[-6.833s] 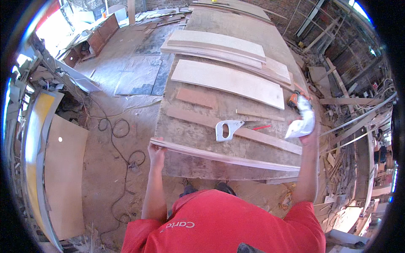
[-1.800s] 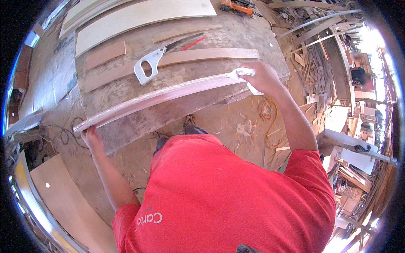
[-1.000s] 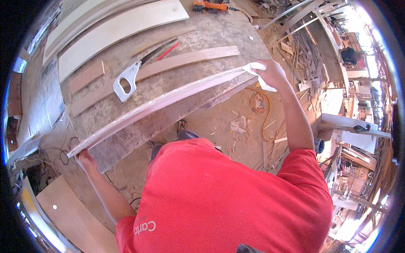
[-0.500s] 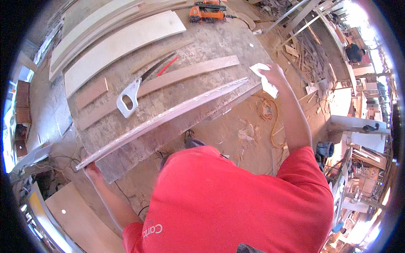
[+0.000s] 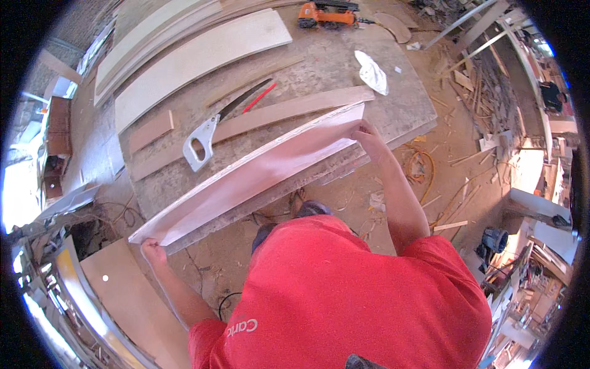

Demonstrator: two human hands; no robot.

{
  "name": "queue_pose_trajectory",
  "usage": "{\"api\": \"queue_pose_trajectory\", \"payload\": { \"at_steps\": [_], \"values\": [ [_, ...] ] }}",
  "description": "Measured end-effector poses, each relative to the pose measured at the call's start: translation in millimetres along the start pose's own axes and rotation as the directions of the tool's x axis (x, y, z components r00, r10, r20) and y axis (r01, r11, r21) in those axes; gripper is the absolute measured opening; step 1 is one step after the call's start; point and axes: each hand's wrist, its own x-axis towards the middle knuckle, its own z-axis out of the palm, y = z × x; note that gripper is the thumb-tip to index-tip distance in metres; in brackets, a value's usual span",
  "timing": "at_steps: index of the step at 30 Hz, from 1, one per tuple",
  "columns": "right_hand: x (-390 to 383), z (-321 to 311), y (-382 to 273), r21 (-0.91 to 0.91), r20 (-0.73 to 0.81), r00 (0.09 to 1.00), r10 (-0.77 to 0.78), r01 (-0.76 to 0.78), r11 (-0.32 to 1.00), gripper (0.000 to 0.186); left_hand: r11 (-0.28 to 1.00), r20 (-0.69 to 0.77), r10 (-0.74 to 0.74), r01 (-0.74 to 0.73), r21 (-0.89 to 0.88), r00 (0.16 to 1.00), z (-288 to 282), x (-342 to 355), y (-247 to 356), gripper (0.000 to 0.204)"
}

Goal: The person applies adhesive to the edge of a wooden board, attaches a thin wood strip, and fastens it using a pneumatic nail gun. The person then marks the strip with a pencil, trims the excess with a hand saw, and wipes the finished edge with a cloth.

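Observation:
A long, thin wooden board point(image 5: 258, 169) with a smooth pinkish-white face is tilted along the near edge of the worktable point(image 5: 405, 107). My left hand point(image 5: 153, 249) pinches its lower left corner. At the right end, the fingers of my right hand point(image 5: 367, 136) are closed on the same board. Just beyond its upper edge lie a narrow wooden strip point(image 5: 295, 111) and a handsaw point(image 5: 201, 144) with a pale handle. A crumpled white cloth or paper point(image 5: 372, 74) rests on the table beyond my right hand.
A red pencil-like stick point(image 5: 260, 97) lies beside the saw blade. Pale panels point(image 5: 209, 61) are at the back left, an orange power tool point(image 5: 326, 15) at the far edge. A yellow hose point(image 5: 424, 169) and wood scraps litter the floor on the right.
My right hand has let go of the white cloth or paper, now on the table, and taken the board's right end. The board has tilted, showing more of its face.

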Motion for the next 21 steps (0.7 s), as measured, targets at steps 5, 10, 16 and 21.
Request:
{"api": "queue_pose_trajectory", "payload": {
  "at_steps": [5, 10, 16, 21],
  "values": [
    [-14.3, 18.0, -21.2, 0.243, 0.016, 0.999, 0.037, -0.040, 0.969, 0.044, 0.845, 0.105, -0.291, 0.307, -0.438, 0.951, -19.3, -11.6, -1.4, 0.015],
    [-32.8, -5.9, -29.3, 0.137, 0.062, 0.998, 0.000, -0.009, 0.990, 0.047, 0.945, 0.133, -0.202, 0.229, -0.235, 0.970, -15.5, -9.3, 5.6, 0.010],
    [-33.7, 14.1, -81.5, -0.279, -0.125, 0.988, 0.088, -0.121, 0.953, 0.038, 0.871, 0.122, -0.202, 0.235, -0.432, 0.972, -3.8, 8.8, 44.6, 0.025],
    [-27.3, 46.3, -86.1, -0.182, -0.040, 0.998, -0.038, 0.030, 0.983, 0.028, 0.859, 0.047, -0.102, 0.112, -0.500, 0.994, -53.5, 9.1, 50.1, 0.040]
  ]
}}
